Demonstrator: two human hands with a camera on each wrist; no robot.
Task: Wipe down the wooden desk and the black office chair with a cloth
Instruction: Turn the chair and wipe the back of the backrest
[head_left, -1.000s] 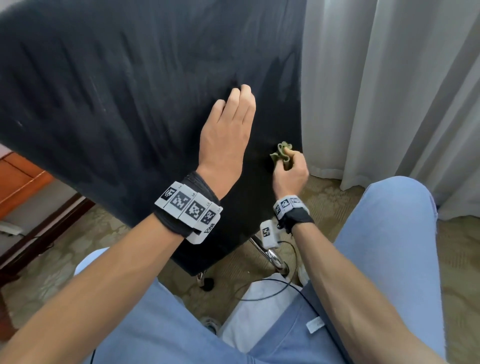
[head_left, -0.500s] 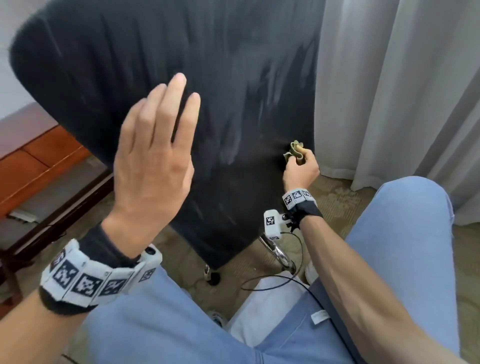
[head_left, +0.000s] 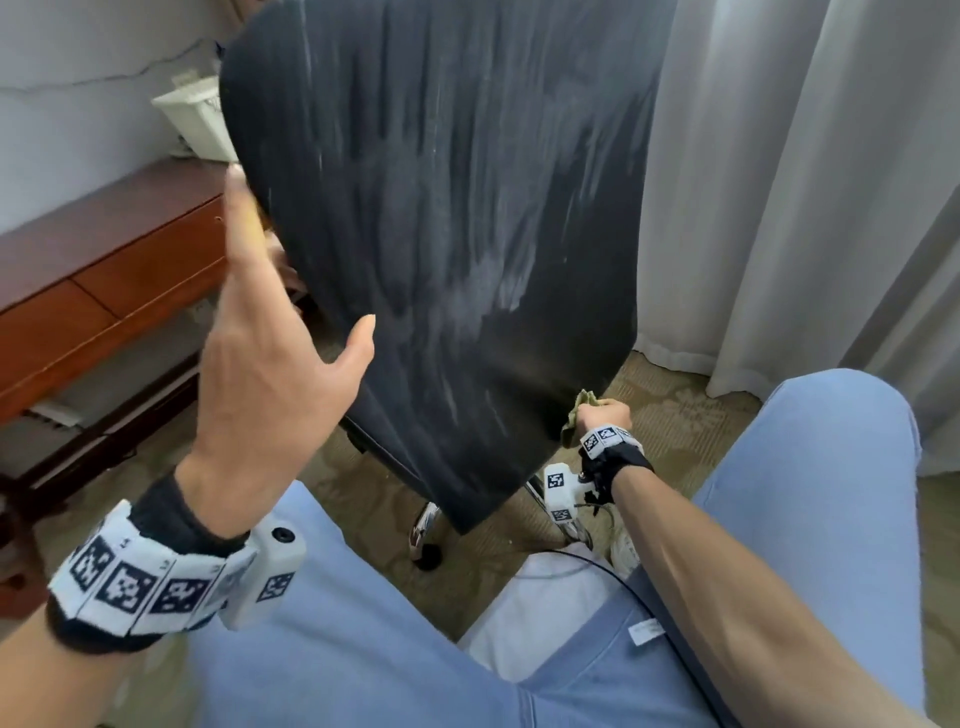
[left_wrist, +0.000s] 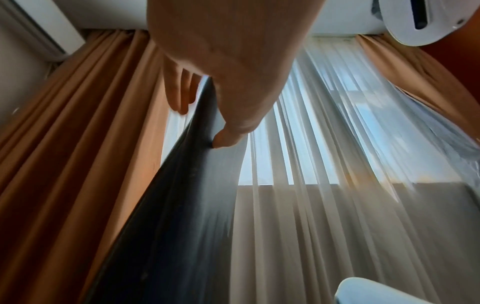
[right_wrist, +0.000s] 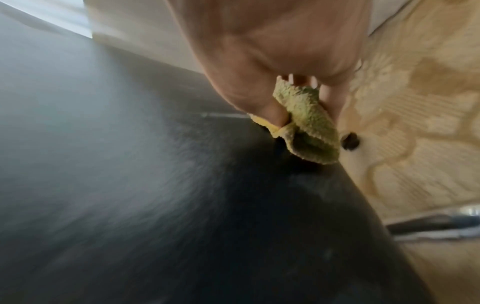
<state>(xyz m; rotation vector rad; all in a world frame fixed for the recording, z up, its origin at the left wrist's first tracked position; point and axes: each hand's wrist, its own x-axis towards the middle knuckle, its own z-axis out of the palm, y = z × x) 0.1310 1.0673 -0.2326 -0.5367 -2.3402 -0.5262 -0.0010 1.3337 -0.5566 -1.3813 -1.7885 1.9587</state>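
The black office chair's back stands before me, streaked with pale wipe marks. My left hand holds its left edge. In the left wrist view the fingers lie behind the dark edge and the thumb presses on its face. My right hand grips a bunched green-yellow cloth against the back's lower right corner. The right wrist view shows the cloth pinched between thumb and fingers at the chair's rim. The wooden desk is at the left.
A white basket sits on the desk behind the chair. Pale curtains hang close on the right. A chrome chair leg and a caster stand on the patterned carpet. My knees in light blue trousers flank the chair.
My left hand left the chair's face and took its left edge. The right hand slid the cloth down to the lower right corner. The chair back now shows more upright.
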